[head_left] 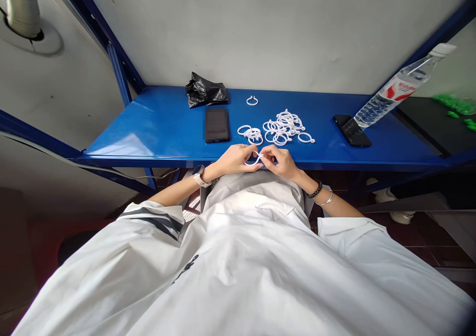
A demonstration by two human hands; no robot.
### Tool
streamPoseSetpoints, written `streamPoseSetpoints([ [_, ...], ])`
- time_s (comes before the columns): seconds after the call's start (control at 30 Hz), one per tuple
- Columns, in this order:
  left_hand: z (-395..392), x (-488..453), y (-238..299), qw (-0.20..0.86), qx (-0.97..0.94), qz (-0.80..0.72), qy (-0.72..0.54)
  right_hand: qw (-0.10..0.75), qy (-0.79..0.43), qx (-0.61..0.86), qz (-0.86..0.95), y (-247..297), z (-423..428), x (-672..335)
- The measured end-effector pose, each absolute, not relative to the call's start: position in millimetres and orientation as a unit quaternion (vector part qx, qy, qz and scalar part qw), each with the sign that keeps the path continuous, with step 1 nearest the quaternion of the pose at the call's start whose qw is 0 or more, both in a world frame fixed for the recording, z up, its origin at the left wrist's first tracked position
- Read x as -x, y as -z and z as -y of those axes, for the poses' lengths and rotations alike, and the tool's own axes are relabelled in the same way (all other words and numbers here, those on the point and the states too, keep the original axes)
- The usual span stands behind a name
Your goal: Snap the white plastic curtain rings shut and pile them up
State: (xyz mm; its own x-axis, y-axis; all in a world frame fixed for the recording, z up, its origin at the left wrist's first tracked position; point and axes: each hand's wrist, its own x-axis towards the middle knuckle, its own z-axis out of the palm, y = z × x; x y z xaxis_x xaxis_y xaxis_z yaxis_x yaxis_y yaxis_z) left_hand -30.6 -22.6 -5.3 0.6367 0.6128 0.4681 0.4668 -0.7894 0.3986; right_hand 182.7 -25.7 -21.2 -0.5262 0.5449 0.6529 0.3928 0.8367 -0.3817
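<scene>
Just in front of the table's near edge, my left hand [237,159] grips a white plastic curtain ring [253,164] between thumb and fingers. My right hand [278,161] pinches the same ring at its right side, where its small end piece sits, partly covered by the fingertips. Beyond my hands lies a loose pile of white rings [284,127], several of them overlapping. A smaller cluster of rings [251,134] rests to the left of that pile. One single ring [252,100] lies farther back, apart from the others.
The blue table [159,122] carries a black rectangular device [216,125] and a crumpled black plastic bag [204,90] on the left. Toward the right are a black phone [352,131] and a tall water bottle [401,88]. Green pieces [453,103] lie on a dark surface at far right.
</scene>
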Motion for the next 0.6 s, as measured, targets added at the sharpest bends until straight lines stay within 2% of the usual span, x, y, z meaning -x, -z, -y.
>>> streamPoseSetpoints([
  [0.6, 23.9, 30.6, 2.6, 0.109, -0.901, -0.296, -0.299, 0.415, -0.084, 0.261, 0.867, 21.3, 25.4, -182.2],
])
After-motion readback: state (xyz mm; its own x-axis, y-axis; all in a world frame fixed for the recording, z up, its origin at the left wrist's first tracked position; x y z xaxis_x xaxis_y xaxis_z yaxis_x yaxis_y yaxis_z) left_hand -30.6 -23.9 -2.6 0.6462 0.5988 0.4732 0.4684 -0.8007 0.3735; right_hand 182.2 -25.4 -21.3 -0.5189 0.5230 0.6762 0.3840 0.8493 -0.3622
